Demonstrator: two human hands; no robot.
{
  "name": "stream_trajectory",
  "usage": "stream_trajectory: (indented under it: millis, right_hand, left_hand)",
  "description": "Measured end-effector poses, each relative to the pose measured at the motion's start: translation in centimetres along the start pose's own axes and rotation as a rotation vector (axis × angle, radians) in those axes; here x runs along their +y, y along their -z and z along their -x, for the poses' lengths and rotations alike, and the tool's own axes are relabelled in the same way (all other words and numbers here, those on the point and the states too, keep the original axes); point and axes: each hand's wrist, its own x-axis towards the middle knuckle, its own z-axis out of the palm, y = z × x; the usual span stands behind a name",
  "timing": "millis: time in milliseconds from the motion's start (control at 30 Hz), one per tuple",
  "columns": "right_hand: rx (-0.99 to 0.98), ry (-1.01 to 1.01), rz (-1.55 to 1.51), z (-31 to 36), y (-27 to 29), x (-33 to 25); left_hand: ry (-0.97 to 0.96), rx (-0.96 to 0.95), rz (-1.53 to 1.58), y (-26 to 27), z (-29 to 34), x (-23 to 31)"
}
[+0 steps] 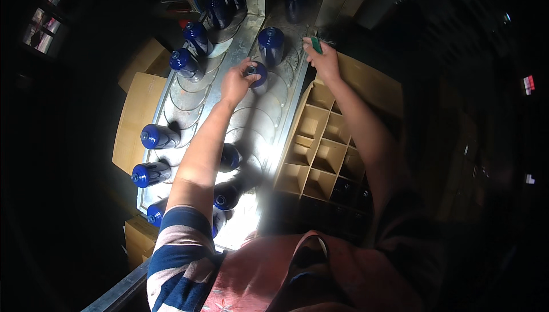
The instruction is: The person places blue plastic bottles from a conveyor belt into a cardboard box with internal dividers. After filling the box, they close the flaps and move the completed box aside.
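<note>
At upper centre, left hand (234,85) grips an upright blue bottle (261,77), neck partly covered; right hand (325,62) holds an indistinct green object (316,45).

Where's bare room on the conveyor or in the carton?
Free: left lane, between the far blue bottles and near blue bottles; right lane, between the gripped bottle at the left hand and the shaded bottle beside the left forearm; far compartments of the carton. Its near end is too dark to judge. Crowded: around the left forearm, bottles both sides.
</note>
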Motion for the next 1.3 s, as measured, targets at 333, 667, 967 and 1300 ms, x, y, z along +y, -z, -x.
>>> stream_trajectory:
  millis: [333, 667, 967, 1300]
  right_hand:
    - [0.233, -0.293, 0.404, 39.3, 22.6, 9.1]
    - [0.160, -0.120, 1.051, 50.3, 19.6, 6.4]
    - [0.291, -0.504, 0.509, 47.8, 17.1, 9.5]
    - [0.524, -0.129, 0.772, 41.9, 20.6, 5.2]
  left_hand:
    - [0.107, 0.002, -0.028, -3.4, 5.5, 1.3]
    - [-0.054, 0.103, 0.000, -1.7, 8.6, 2.9]
    - [0.124, -0.415, 0.276, 6.1, 18.0, -2.9]
    - [-0.072, -0.229, 0.157, 2.5, 10.3, -4.8]
